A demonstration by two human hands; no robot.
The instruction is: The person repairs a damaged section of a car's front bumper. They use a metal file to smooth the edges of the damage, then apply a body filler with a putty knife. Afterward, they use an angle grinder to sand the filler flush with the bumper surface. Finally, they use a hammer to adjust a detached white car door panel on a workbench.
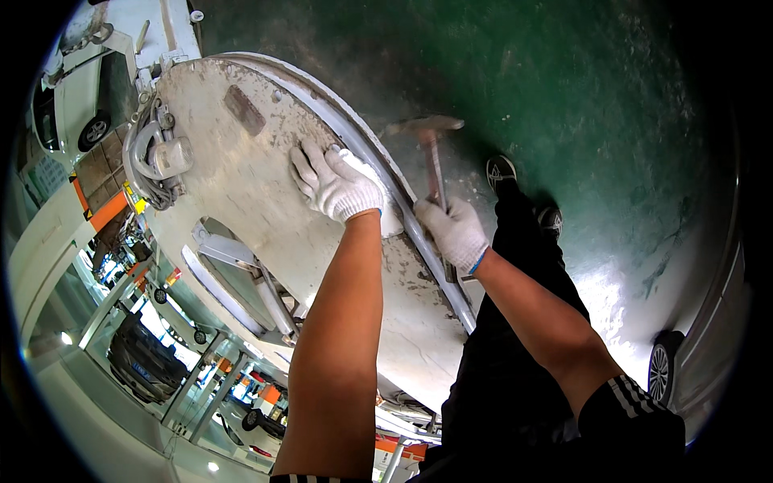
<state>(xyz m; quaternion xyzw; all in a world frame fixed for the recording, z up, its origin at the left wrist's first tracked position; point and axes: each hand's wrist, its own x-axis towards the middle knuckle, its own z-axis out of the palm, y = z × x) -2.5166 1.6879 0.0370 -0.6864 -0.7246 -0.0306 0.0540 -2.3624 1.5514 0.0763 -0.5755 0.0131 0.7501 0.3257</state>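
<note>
My right hand (453,232), in a white knit glove, is closed around the handle of a hammer (435,173). Its head is raised past the rim of a large, worn cream platform (217,153) and looks slightly blurred. My left hand (334,181), gloved the same way, lies palm down near that rim with its fingers spread. Beneath it and along its side shows a white piece (392,220), partly hidden by the glove; I cannot tell what kind of piece it is. A grey metal rail (419,233) follows the platform's curved edge between my two hands.
Grey metal fittings and hoses (153,157) sit at the platform's far left. An opening with a metal arm (229,248) lies left of my forearm. Green floor (580,105) spreads to the right, with a car wheel (664,366) at lower right. Parked cars stand at left.
</note>
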